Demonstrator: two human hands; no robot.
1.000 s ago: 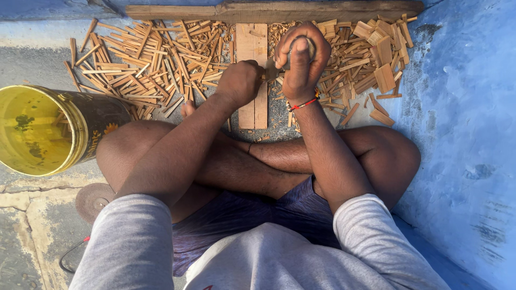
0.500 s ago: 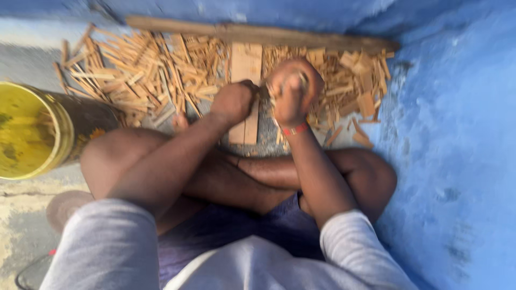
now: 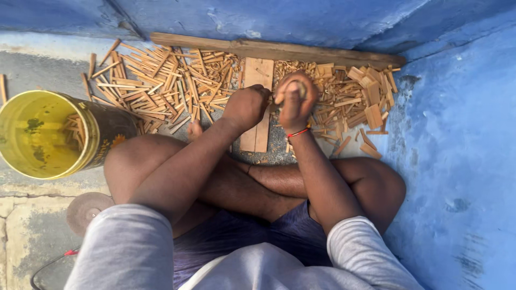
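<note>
At the centre of the frame I have both hands raised just above the short wooden board that lies flat on the ground between the knees. My left hand is curled into a fist, knuckles toward the camera; I cannot tell what it grips, because the fingers are turned away. My right hand is also closed, wrapped around something pale and rounded at its top, probably a handle or a small piece of wood, though the view does not settle which. A red thread bracelet sits on that wrist.

Judging progress from how things lie: a good deal of splitting looks done. To the upper left of the board a wide heap of thin wooden sticks is spread over the floor, and at the upper right a second heap of shorter, broader wood chips lies against the blue wall. A long wooden plank runs along the wall foot behind both heaps. At the left edge a yellow tin bucket lies tilted toward me with only a few sticks inside, so I would judge that gathering has barely begun. A round metal disc rests at the lower left, untouched.
</note>
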